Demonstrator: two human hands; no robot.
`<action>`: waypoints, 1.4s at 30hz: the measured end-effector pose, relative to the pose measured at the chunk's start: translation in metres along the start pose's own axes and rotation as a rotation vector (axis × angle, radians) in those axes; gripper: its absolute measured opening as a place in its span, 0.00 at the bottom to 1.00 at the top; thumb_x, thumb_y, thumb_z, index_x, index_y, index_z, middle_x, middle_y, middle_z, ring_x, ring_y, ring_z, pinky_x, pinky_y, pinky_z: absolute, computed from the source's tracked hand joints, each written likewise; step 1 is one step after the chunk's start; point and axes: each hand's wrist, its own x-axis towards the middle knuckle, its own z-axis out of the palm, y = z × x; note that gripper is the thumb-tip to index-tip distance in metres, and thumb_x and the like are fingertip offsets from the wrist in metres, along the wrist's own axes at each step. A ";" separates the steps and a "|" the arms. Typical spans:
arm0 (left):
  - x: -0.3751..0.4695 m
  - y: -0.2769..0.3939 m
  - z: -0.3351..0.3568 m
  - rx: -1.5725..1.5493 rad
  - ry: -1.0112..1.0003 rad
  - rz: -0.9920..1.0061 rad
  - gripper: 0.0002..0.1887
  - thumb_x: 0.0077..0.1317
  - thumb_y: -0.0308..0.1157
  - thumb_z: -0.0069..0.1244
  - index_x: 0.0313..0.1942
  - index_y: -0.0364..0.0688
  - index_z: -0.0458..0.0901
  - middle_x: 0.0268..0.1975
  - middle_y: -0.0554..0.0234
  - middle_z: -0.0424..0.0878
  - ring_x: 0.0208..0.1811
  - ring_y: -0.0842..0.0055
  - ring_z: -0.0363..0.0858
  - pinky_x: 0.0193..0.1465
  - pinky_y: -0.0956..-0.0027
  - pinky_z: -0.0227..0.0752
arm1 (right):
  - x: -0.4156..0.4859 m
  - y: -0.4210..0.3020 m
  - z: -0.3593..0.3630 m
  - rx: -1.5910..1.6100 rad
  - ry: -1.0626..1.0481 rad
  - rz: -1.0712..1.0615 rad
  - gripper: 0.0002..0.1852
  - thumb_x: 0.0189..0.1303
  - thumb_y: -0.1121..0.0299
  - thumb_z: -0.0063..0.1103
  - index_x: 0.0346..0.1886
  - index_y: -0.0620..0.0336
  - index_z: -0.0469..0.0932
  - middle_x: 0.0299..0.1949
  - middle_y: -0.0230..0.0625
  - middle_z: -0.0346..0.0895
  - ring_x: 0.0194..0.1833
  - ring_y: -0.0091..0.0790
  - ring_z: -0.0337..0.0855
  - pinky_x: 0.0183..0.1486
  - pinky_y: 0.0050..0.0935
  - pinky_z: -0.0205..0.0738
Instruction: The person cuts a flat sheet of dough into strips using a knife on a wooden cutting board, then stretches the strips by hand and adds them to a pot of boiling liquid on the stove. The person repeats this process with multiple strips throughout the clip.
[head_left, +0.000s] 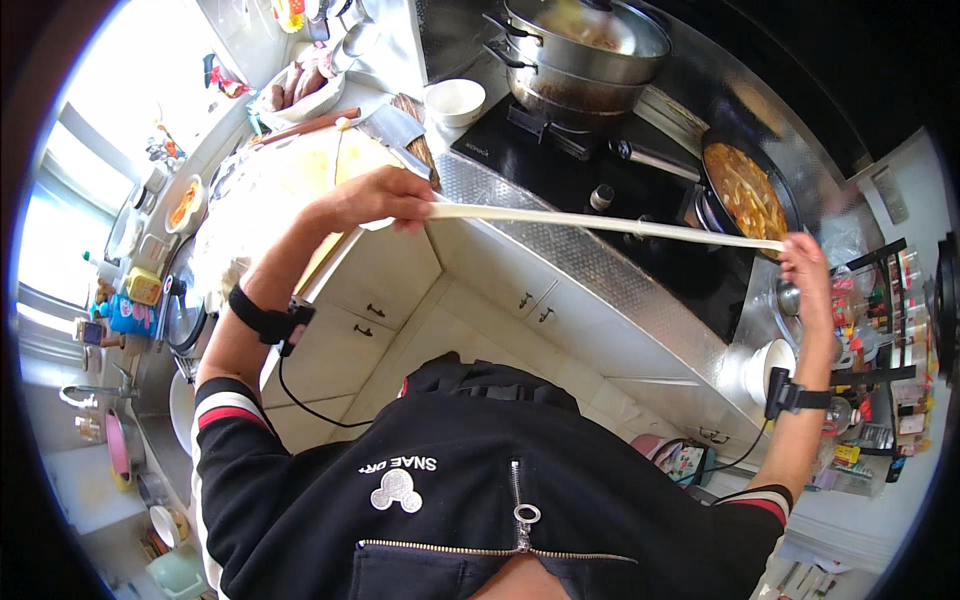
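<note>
A long pale strip, apparently noodle dough (600, 220), is stretched between my two hands in front of the cooktop. My left hand (382, 197) grips one end beside the cutting board's edge. The other end is pinched in the fingers of my right hand (804, 259), near the wok (750, 191) of brown stew. On the bright cutting board (307, 161) are pale pieces, overexposed and hard to make out. A cleaver (390, 126) lies at the board's far corner, with a wooden rolling pin (311, 126) nearby.
A lidded steel steamer pot (585, 67) stands on the black cooktop (555, 165). A white bowl (455, 102) sits left of it, and another bowl (766, 371) is by my right forearm. Spice jars (907, 352) crowd the right side. A faucet (101, 391) is at far left.
</note>
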 end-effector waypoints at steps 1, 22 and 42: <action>0.007 0.008 0.001 -0.079 -0.038 0.053 0.11 0.64 0.36 0.48 0.31 0.37 0.79 0.23 0.72 0.77 0.25 0.87 0.71 0.31 0.80 0.65 | -0.009 -0.017 0.033 -0.037 -0.062 -0.035 0.11 0.61 0.68 0.53 0.47 0.55 0.75 0.27 0.20 0.71 0.25 0.11 0.64 0.24 0.10 0.57; 0.036 -0.087 -0.061 -0.331 -0.288 -0.013 0.07 0.65 0.31 0.48 0.34 0.36 0.77 0.25 0.69 0.79 0.27 0.84 0.75 0.33 0.79 0.69 | -0.003 -0.106 0.094 -0.427 -0.083 0.024 0.09 0.63 0.62 0.50 0.35 0.52 0.79 0.20 0.19 0.67 0.22 0.13 0.63 0.21 0.16 0.59; 0.050 -0.013 -0.010 -0.073 0.082 0.150 0.10 0.65 0.34 0.49 0.35 0.35 0.79 0.24 0.70 0.77 0.27 0.86 0.73 0.32 0.78 0.67 | 0.043 -0.082 0.189 -0.019 -0.426 -0.280 0.16 0.56 0.56 0.62 0.37 0.60 0.80 0.23 0.28 0.76 0.27 0.19 0.75 0.30 0.18 0.70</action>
